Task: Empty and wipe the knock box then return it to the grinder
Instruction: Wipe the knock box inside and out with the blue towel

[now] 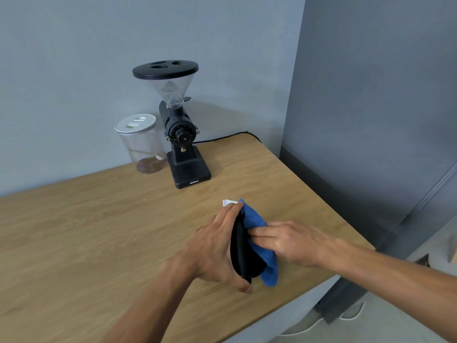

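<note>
Clamped between thumb below and fingers above, my left hand point(212, 253) holds the black knock box point(243, 253) on its side, just above the near right part of the worktop point(99, 231). My right hand point(289, 241) lies flat, fingers together, pressing the blue cloth point(257, 226) against the box; it pins the cloth rather than closing round it. Whether the cloth reaches inside the box or only covers its outer face, I cannot tell from this angle.

Step in hand, as I judge it: wiping. To do it well I would keep the left grip firm so the box cannot roll, turn the box a little between strokes, and work the cloth into rim and corners, where grounds tend to lodge. A white scrap point(227, 202) shows just beyond the fingertips; what it is stays unclear.

Farther back, well apart, stands the grinder point(183, 134), its base bare where the box should return, with a lidded clear jar point(143, 144) just beside it.
</note>
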